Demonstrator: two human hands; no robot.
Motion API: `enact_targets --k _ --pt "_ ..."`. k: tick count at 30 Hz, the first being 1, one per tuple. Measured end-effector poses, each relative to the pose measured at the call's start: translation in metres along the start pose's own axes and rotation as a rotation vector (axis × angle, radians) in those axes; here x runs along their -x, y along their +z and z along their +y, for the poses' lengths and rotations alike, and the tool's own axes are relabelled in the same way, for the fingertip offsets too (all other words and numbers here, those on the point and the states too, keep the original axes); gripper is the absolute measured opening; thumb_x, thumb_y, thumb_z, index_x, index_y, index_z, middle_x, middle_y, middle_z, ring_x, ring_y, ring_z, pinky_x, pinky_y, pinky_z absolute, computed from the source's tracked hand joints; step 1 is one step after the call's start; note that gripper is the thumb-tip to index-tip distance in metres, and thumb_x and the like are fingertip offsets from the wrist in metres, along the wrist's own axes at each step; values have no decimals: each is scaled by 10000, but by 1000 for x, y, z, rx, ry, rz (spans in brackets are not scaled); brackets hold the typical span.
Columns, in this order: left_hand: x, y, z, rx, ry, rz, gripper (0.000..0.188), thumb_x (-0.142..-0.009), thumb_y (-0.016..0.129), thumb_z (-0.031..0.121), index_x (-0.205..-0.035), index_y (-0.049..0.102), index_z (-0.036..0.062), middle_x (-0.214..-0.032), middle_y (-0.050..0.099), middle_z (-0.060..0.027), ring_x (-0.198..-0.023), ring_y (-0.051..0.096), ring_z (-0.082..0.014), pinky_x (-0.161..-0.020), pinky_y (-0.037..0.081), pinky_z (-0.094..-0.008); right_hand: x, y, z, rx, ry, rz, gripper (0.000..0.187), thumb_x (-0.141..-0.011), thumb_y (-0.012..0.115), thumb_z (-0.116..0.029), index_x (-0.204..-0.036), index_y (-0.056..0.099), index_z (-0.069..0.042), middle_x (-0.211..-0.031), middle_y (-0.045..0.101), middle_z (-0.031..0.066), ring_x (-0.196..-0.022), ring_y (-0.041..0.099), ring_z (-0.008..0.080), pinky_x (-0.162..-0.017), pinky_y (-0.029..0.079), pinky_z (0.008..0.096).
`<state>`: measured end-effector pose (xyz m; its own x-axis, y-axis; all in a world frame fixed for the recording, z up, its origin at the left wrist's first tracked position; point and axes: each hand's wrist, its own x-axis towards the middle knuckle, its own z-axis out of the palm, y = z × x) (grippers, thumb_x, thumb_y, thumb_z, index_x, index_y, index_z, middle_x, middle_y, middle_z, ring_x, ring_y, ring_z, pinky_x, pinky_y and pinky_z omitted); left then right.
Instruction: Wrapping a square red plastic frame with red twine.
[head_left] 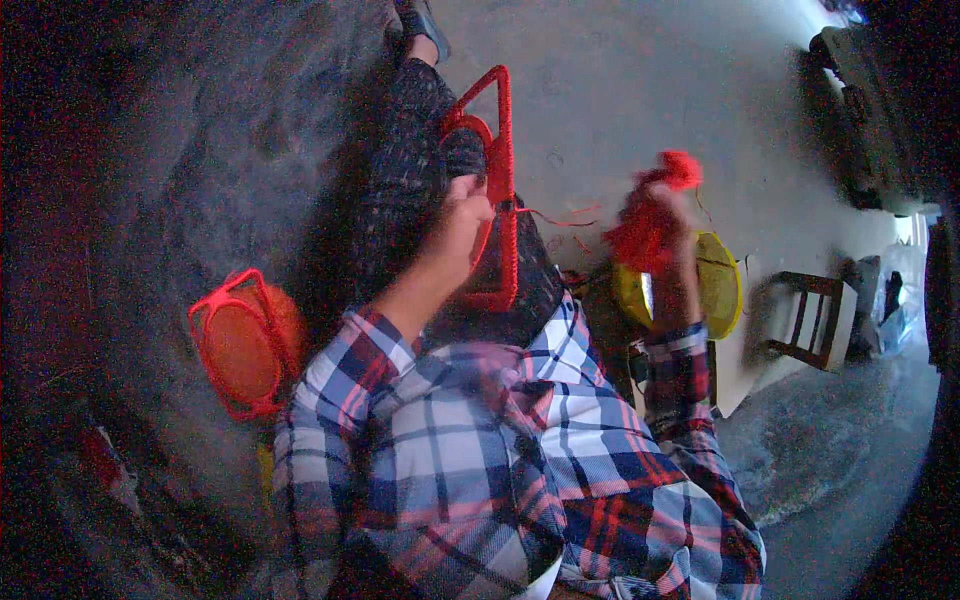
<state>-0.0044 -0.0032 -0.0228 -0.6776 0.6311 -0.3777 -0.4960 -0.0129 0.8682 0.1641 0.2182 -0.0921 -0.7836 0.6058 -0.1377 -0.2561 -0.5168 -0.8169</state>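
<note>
Across my lap lies a red rectangular frame [505,190], its bars wrapped in red cord, with a rounded red piece inside it. My left hand [466,215] is closed around its near side. Off to the right, my right hand [675,215] is raised and smeared by motion, closed on a bundle of red cord [640,225]. A thin red strand [560,215] runs from the frame's right bar toward that bundle. Part of the frame's inner piece is hidden behind my left hand and forearm.
On the floor to my left stands a red-orange framed piece with an oval middle [245,350]. A round yellow-rimmed container [722,285] is just beyond my right forearm. Farther right are a small slatted wooden frame [808,318] and a dark bulky object [860,110].
</note>
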Motion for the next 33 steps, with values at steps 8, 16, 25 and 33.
enact_targets --k 8,16,25,33 --pt "-23 -25 -53 138 -221 -107 331 -712 474 84 -1029 560 53 -896 615 -65 -831 593 -208 -799 478 -323 34 97 20 68 326 -114 185 -775 633 -81 -941 557 -51 -712 535 -28 -614 546 80 -563 446 248" --pt "-15 -19 -44 125 -208 1 73 -700 528 70 -756 485 91 -643 513 -3 -542 478 -142 -550 397 -261 64 76 23 188 211 -126 164 -787 621 -98 -930 549 -61 -748 545 -13 -662 545 93 -600 437 248" --pt "28 1 -16 -987 994 128 332 -809 601 145 -1087 520 -17 -1008 573 -168 -923 579 -301 -832 457 -382 56 96 -3 -44 120 -59 592 -870 595 -403 -1286 438 -13 -985 562 77 -838 573 155 -733 504 309" --pt "71 16 29 53 262 0 298 -952 516 292 -1098 564 36 -972 616 -43 -833 586 -147 -763 486 -348 79 132 2 -203 254 -331 690 -859 580 -479 -1350 410 -24 -1301 489 115 -1158 510 174 -959 405 300"
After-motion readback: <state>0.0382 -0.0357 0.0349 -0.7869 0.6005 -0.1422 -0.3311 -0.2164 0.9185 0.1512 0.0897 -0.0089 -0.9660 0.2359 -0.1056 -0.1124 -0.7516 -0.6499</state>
